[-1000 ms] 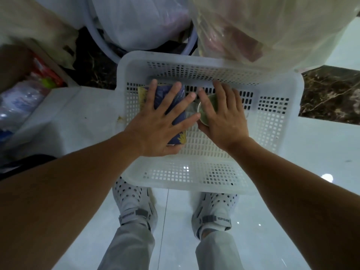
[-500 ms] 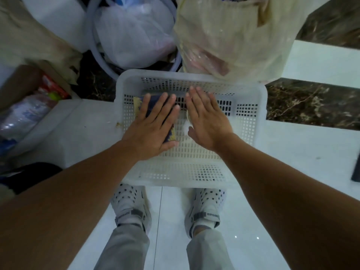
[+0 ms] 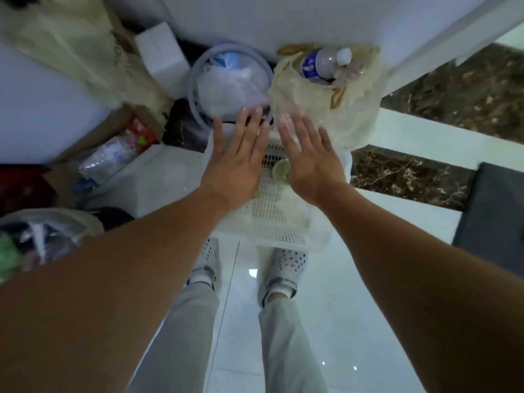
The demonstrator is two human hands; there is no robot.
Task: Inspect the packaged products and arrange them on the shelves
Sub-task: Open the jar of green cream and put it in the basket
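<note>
A white perforated plastic basket (image 3: 278, 222) stands on the floor in front of my feet. My left hand (image 3: 236, 160) hovers over its left part with straight, spread fingers and holds nothing. My right hand (image 3: 310, 163) hovers over its right part, also flat and empty. A small round greenish container (image 3: 280, 171) lies in the basket, showing between my hands at the right thumb. A sliver of yellow packaging (image 3: 257, 192) peeks out under my left hand; the rest of that package is hidden.
Behind the basket stand a round tub with white plastic bags (image 3: 229, 86) and a yellowish bag (image 3: 326, 103) holding a water bottle (image 3: 323, 63). A box of bottles (image 3: 113, 157) lies left, another bag (image 3: 37, 236) at far left. A dark mat (image 3: 493, 217) lies right on the glossy floor.
Both hands have lifted off the items in the basket and moved toward its far edge. The view has pulled back and up, so the basket looks smaller.
</note>
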